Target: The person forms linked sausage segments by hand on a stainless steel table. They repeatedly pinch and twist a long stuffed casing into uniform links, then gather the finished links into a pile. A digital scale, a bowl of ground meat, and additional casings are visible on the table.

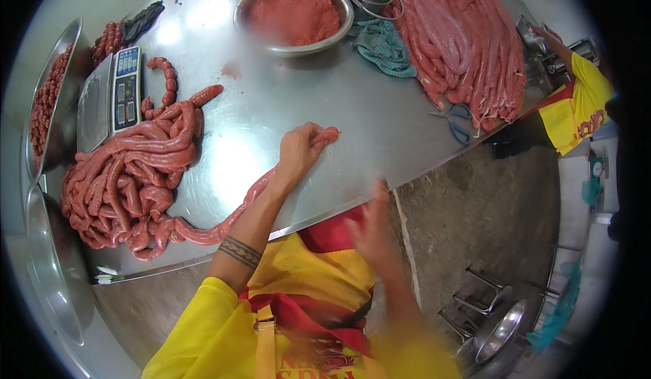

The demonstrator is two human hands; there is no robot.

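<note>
Bright yellow sleeve (196,325) lies nearest. My left hand (298,152) pinches the end of a long, glossy, pinkish-red sausage rope (249,201) over the shiny steel table (386,128); my blurred right hand (371,230) hangs past its near edge, finger spread unclear. Ahead, tabletop room runs to a round metal bowl (298,50).

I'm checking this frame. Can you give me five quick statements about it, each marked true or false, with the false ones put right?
1. The left hand grips a long sausage near one end. True.
2. The right hand is holding scissors. False: it is blurred, but the blue-handled scissors lie on the table.
3. A metal bowl of minced meat stands on the table. True.
4. The teal cloth lies on the scale. False: the cloth is on the table, beside the bowl.
5. The scale stands left of the bowl. True.
</note>
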